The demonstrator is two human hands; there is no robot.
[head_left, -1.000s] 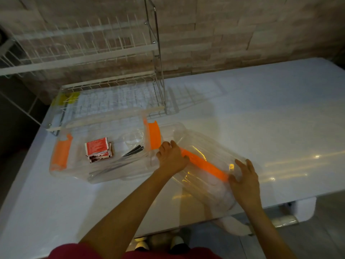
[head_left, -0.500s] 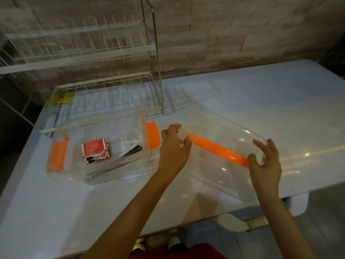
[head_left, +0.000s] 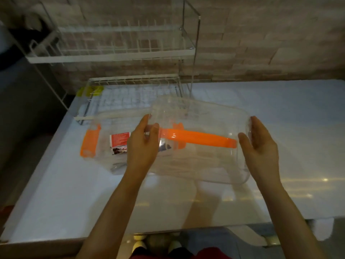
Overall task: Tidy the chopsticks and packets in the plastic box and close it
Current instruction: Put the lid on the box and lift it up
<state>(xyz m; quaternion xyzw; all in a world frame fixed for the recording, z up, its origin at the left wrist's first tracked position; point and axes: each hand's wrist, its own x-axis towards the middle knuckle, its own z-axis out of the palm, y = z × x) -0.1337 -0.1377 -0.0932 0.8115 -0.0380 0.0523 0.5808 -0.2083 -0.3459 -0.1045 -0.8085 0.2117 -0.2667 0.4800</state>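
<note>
The red packet (head_left: 119, 137) in the plastic box (head_left: 104, 161) near the tabletop's left edge carries white print, too small and blurred to read; nothing else bears text.

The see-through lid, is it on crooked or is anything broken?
Nothing looks broken. The lid with the orange handle is not on yet: the left hand and the right hand hold it tilted, off to the right of the box.
</note>
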